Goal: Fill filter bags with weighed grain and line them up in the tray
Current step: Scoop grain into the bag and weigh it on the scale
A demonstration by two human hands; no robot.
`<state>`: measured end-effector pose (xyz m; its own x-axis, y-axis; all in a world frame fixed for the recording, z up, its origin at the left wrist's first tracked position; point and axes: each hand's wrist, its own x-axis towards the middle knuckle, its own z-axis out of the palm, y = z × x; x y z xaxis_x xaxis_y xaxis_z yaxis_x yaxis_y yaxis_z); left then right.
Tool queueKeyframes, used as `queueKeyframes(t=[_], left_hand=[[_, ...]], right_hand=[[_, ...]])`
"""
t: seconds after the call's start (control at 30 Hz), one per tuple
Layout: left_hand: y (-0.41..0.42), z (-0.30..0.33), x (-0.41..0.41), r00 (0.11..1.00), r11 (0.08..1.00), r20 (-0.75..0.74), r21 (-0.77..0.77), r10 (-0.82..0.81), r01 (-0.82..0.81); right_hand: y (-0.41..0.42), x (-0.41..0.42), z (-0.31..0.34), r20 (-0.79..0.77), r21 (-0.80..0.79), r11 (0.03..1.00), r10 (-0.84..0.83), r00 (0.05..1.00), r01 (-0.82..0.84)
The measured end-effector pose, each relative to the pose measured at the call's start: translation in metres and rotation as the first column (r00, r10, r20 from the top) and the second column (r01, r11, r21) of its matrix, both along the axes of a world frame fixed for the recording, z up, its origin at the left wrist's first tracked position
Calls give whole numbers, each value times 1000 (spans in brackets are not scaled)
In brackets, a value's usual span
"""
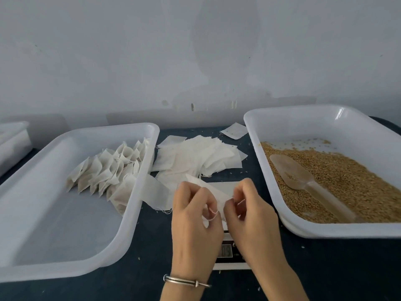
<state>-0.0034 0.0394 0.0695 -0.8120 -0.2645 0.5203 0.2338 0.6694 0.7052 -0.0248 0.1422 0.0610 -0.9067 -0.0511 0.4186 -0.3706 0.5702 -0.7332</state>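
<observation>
Both hands raised side by side over the scale [227,249], backs toward the camera, fingers curled: left hand [194,216] and right hand [249,211] each pinching an edge of one white filter bag [213,193], its drawstring [213,215] looped between them. Filled bags [108,172] leaning in rows inside the left tray [71,242]; empty bags [201,157] heaped on the dark table between trays; grain [338,183] and a scoop [303,181] lying in the right tray [303,124]

Tabletop [325,268]: L tray [65,224] w/ filled filter bags [108,170] in rows at its far R. R tray [303,131] holds grain [347,177], scoop [303,179] on it. Btwn trays: empty-bag pile [199,155]; scale [227,250] in front, both hands above it w/ one bag [213,192].
</observation>
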Motion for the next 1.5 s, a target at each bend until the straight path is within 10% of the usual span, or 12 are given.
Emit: queueKeyframes(t=[0.2,0.47,0.6,0.8,1.13,1.27,1.4,1.5], left_hand=[[-13,8,-5,998,931,56,365,2,-23],[-11,12,0,971,972,28,-2,-236,236],[-23,9,4,848,823,245,-227,-470,521],[-17,1,-10,971,872,204,-446,-122,203],[-5,8,-8,891,903,272,-135,-363,409],[-8,5,-12,934,961,233,11,-272,277],[-21,5,-14,958,975,197,122,-208,187],[-23,6,-15,957,964,185,185,-223,189]], right_hand=[[7,2,11,-161,197,946,289,944,-257],[6,2,15,7,420,902,103,995,-96],[18,-4,22,260,75,963,230,938,-257],[24,-6,38,346,76,905,370,862,-419],[23,-10,45,296,306,883,266,917,-355],[51,-19,67,334,166,841,444,831,-516],[123,-79,74,289,320,941,16,957,-112],[156,-122,50,537,730,649,-349,768,-215]])
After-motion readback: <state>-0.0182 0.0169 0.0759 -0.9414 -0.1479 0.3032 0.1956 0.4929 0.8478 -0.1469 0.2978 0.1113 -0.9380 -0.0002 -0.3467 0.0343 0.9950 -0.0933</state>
